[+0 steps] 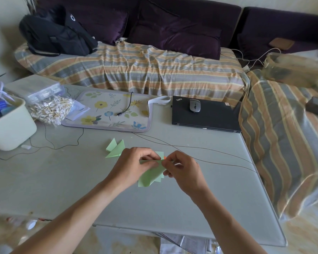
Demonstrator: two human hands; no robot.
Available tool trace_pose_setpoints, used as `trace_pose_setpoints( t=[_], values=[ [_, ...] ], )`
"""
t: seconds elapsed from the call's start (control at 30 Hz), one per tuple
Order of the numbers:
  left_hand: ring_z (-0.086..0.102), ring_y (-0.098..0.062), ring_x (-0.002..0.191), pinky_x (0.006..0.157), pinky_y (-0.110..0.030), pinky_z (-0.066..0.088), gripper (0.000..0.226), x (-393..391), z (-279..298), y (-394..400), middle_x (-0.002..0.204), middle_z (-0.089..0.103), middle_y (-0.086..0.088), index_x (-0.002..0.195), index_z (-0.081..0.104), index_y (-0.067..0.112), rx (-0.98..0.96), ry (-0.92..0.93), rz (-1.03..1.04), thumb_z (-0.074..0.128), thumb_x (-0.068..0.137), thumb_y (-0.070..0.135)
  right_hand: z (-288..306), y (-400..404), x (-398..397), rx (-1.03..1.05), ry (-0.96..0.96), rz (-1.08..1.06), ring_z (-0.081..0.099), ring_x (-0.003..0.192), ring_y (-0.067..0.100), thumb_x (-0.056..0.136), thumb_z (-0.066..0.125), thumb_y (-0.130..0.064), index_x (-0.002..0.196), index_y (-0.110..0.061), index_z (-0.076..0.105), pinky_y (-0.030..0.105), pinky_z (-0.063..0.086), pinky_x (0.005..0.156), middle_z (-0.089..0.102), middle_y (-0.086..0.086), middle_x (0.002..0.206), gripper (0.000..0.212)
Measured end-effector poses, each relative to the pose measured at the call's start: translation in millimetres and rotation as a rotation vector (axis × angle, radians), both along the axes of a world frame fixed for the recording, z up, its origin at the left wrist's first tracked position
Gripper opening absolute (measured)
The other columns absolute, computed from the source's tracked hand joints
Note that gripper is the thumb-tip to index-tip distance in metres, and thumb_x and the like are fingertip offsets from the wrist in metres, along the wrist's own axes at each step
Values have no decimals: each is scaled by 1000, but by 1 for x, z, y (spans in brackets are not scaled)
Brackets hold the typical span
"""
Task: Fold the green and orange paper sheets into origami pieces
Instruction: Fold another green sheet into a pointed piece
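- Hands: left (131, 163) and right (180, 169) both pinch the top edge of a green sheet (151, 176), held just above the desk (62, 180).
- Orange sliver (165, 157) shows between the fingertips; can't tell what it is.
- Folded green piece (116, 148) lies on the desk just beyond the left hand.
- Cable (209, 150) runs past on the right.
- Laptop (206, 116) with mouse (194, 105) on it at far edge.

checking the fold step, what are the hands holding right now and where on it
Both hands pinch the green paper along its folded top edge: left hand at the left, right hand at the right.
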State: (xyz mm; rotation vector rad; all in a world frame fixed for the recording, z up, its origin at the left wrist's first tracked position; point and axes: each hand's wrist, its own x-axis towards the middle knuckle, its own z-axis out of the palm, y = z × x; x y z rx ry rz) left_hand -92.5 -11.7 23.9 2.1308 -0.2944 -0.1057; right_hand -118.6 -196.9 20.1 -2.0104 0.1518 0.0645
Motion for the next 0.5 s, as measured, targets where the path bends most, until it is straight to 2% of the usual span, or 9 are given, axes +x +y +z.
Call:
trace_pose_setpoints(
  t=[0.17,0.27,0.37,0.43,0.5],
  values=[
    [72,2,81,75,-19,55,16,0,-1,0,82,77,17,91,83,27,-42,11,-10,79,86,12,1,1,-1,17,4,-12,67,57,6,90,71,-19,81,-15,67,39,58,72,73,3,71,11],
    [72,1,79,62,-17,51,15,0,-2,-1,81,77,16,91,83,27,-48,26,-5,78,87,13,1,1,0,16,-6,-17,68,58,7,89,71,-18,81,-16,67,40,58,73,73,2,71,10],
    [74,-5,82,58,-28,57,13,2,-4,-1,83,78,13,91,82,29,-100,83,18,78,89,18,-1,2,-1,75,-26,-40,73,64,14,90,73,-20,90,-19,64,42,59,73,72,2,75,10],
    [75,-10,84,60,-38,60,12,2,-4,0,89,79,10,92,82,29,-172,139,40,77,90,18,-2,2,0,224,17,-68,74,70,20,92,73,-23,103,-17,60,41,60,75,72,7,84,18],
    [76,-14,89,70,-46,63,12,3,-4,0,94,80,7,94,82,26,-253,177,60,77,90,16,1,1,1,392,117,-51,73,77,19,95,70,-24,105,-8,59,38,60,81,74,13,92,22]
  ],
)
